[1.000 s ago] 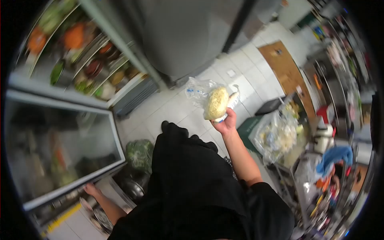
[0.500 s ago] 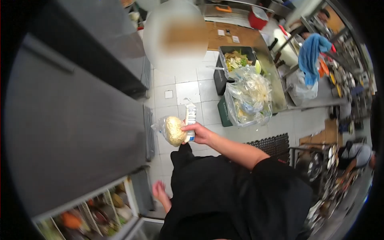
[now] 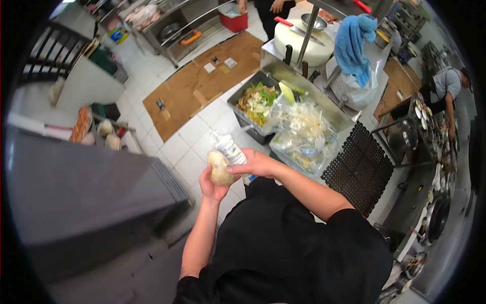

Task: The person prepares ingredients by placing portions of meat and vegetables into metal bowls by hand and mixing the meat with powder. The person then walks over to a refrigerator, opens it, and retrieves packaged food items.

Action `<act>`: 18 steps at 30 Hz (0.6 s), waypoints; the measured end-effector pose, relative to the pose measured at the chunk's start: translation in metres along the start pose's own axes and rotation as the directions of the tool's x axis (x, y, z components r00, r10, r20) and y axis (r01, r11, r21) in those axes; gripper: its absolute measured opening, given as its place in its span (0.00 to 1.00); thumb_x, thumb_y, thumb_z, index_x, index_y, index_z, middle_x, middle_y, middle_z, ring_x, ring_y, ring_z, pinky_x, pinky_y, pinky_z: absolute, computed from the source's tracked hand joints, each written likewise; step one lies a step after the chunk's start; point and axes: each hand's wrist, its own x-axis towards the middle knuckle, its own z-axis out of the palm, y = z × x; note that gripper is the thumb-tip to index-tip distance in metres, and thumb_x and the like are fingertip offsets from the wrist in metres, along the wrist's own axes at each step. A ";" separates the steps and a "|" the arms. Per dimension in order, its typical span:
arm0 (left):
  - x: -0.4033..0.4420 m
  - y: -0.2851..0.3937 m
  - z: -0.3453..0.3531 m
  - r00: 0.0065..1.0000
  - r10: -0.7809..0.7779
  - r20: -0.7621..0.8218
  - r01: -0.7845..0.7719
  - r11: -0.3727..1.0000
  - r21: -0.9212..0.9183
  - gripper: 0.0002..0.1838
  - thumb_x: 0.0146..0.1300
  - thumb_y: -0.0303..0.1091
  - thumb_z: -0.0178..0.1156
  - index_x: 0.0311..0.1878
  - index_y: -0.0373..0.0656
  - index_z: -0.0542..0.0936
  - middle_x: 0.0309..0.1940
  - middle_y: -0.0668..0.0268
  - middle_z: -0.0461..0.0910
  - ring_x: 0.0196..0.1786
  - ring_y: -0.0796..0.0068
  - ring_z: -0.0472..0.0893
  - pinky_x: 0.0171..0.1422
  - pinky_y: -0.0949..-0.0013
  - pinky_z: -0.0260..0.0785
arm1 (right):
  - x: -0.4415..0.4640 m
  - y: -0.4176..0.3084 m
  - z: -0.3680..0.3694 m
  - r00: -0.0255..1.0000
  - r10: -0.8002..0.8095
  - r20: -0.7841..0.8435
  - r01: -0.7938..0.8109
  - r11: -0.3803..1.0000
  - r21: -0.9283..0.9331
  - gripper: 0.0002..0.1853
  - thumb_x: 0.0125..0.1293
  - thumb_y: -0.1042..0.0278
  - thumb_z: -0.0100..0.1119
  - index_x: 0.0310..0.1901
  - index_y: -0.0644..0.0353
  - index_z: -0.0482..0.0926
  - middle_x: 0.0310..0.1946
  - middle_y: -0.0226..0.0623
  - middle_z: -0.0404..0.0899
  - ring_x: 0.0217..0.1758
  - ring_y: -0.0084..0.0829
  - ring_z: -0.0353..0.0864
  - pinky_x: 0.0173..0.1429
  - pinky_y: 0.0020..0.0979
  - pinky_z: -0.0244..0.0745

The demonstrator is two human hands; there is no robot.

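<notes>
In front of my body I hold two packages. My left hand [image 3: 212, 188] cups a clear plastic bag of pale food [image 3: 220, 169] from the left side, its fingers curled against it. My right hand [image 3: 257, 164] grips a long white plastic-wrapped package with blue print [image 3: 230, 150], its thumb pressed on the bag of pale food. The white package's lower end pokes out below my right hand. What exactly the bag contains I cannot make out.
A grey bin of vegetable scraps [image 3: 257, 105] and a bin lined with clear plastic [image 3: 306, 133] stand ahead to the right. A black rubber mat [image 3: 358, 169] lies beside them. Grey cabinet [image 3: 86, 187] at left; flattened cardboard [image 3: 202, 83] on the tiles. Other people work nearby.
My left hand has come up from low at my side and now holds the bag. The view has turned right, away from the open fridge compartment. The right hand keeps its hold.
</notes>
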 end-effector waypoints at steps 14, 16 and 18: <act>0.177 0.243 -0.049 0.962 -0.067 -0.264 0.105 0.986 0.132 0.31 0.72 0.60 0.43 0.68 0.51 0.70 0.62 0.62 0.77 0.60 0.55 0.78 0.49 0.47 0.78 | 0.280 -0.115 -0.474 0.368 -0.510 -0.778 -0.813 0.231 -0.535 0.19 0.63 0.56 0.60 0.56 0.48 0.79 0.44 0.43 0.84 0.53 0.45 0.82 0.57 0.49 0.74; 0.220 0.268 -0.034 0.971 -0.162 -0.175 0.199 0.956 0.217 0.30 0.73 0.57 0.45 0.70 0.50 0.68 0.64 0.61 0.75 0.62 0.54 0.77 0.53 0.41 0.76 | 0.285 -0.101 -0.494 0.293 -0.471 -0.832 -0.909 0.133 -0.395 0.12 0.65 0.61 0.56 0.46 0.49 0.85 0.44 0.40 0.84 0.54 0.44 0.82 0.62 0.51 0.68; 0.276 0.292 -0.042 0.957 -0.250 -0.144 0.287 0.883 0.371 0.32 0.70 0.56 0.52 0.72 0.50 0.66 0.66 0.60 0.73 0.65 0.53 0.75 0.58 0.38 0.74 | 0.296 -0.082 -0.494 0.159 -0.652 -0.741 -0.927 0.160 -0.340 0.11 0.67 0.64 0.53 0.42 0.50 0.87 0.45 0.40 0.84 0.58 0.42 0.79 0.67 0.52 0.62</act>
